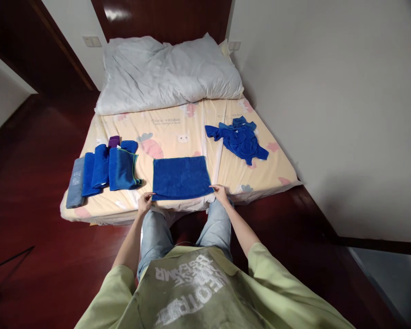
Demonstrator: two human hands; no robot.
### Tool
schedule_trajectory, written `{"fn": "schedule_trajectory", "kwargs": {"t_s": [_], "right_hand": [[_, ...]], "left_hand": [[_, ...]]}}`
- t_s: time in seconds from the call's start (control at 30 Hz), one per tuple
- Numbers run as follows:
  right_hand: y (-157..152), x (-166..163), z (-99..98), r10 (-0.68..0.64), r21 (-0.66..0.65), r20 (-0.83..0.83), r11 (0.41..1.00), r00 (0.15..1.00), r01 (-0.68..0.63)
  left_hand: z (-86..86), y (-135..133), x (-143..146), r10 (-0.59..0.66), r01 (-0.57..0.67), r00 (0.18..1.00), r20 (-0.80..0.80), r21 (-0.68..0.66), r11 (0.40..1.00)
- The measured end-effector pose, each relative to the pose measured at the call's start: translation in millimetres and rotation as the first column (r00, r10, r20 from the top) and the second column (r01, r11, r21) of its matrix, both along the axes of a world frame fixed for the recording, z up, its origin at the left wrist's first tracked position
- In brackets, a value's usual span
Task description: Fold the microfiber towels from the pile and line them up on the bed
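A blue towel (181, 177) with a thin green-yellow edge lies spread as a flat rectangle at the front of the bed. My left hand (144, 202) pinches its near left corner, and my right hand (220, 193) pinches the near right one. Left of it sit several rolled or folded blue towels (101, 165), side by side, with a grey-blue lettered towel (76, 183) at the outer end and a small purple one (114, 141) behind. On the right, a crumpled heap of blue cloths (241, 139) rests apart from the spread towel.
The bed (178, 123) has a cream sheet printed with carrots and rabbits. A bulky white quilt (171, 73) lies across its head end. A white wall (335, 114) runs along the right side, and dark red floor (48, 256) surrounds the bed's front and left.
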State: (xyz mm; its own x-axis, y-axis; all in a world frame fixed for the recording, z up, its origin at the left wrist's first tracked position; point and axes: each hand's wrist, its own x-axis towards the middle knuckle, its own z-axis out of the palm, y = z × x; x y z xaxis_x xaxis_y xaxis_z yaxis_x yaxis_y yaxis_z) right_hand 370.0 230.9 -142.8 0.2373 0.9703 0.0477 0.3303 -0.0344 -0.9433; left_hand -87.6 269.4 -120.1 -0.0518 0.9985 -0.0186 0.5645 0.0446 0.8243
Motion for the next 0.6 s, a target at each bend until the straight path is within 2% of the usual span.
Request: {"fn": "schedule_trajectory", "kwargs": {"t_s": [0.3, 0.6], "right_hand": [[20.0, -5.5, -1.2, -0.15, -0.032, -0.026, 0.988, 0.988, 0.149], [27.5, -5.8, -3.6, -0.214, -0.039, -0.042, 0.976, 0.976, 0.212]], "left_hand": [[-10.2, 14.0, 2.1, 0.163, -0.165, 0.986, -0.028, -0.087, 0.982], [-8.7, 21.7, 5.2, 0.227, -0.226, 0.974, -0.009, -0.149, 0.963]]}}
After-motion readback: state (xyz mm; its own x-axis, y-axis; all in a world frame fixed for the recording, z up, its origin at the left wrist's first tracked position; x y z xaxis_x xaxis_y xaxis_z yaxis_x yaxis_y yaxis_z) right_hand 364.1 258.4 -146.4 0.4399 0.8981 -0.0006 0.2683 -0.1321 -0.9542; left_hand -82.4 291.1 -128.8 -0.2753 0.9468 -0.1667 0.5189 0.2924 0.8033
